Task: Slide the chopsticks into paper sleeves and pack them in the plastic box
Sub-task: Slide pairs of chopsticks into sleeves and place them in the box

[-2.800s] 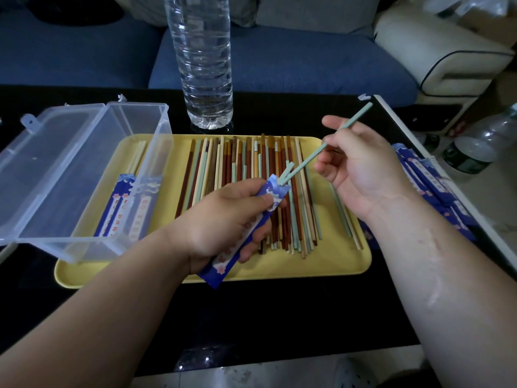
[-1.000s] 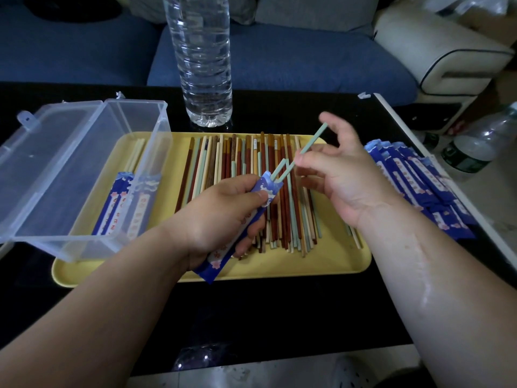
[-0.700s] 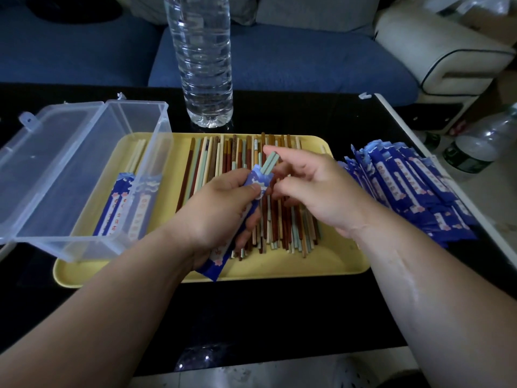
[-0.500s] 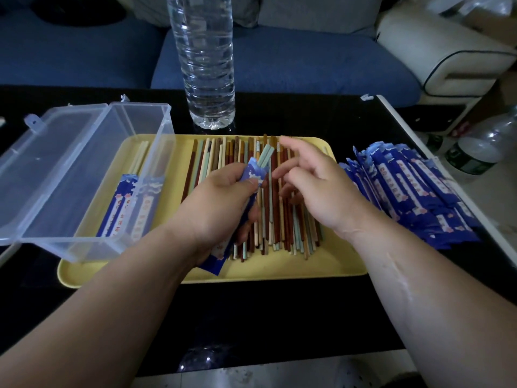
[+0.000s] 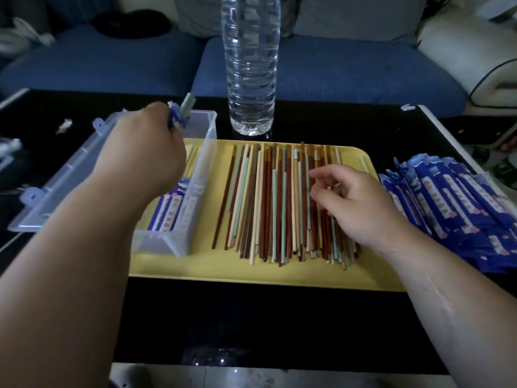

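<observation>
One sleeved pair (image 5: 179,114) is being gripped in the left hand (image 5: 140,155) above the plastic box (image 5: 208,163), mint tips poking out. Loosely curled, the right hand (image 5: 355,203) is resting on the loose chopsticks (image 5: 265,205) on the tray (image 5: 251,270) (pinching one or not, I cannot tell). Light, stiff and slick, such sticks are probably wanting a mid-sleeve hold, since thin paper is likely crumpling easily

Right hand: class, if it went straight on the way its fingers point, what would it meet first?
Probably the loose chopsticks on the yellow tray, just ahead of the right hand's fingers; depth unclear.
</observation>
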